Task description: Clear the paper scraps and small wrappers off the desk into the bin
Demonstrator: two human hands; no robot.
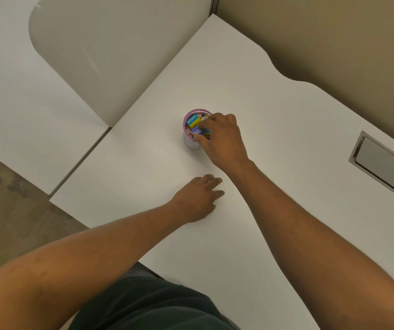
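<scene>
View from above of a white desk [274, 129]. Near its centre stands a small round bin [192, 136] w/ a pink-purple rim, white sides. Inside: colourful small wrappers [194, 122], one blue & yellow, packed close together. Right hand [222, 136] reaches over the bin's near-right edge, fingers curled down onto a blue wrapper [197, 131] at the rim; can't tell if it's pinched or only touched. Left hand [197, 198] rests palm-down on the desk, nearer the person, fingers loosely spread, holding nothing. Grey cable hatch [385, 163] at far right

Wrappers [194, 123] in bin [189, 141] on desk [274, 139]
</scene>
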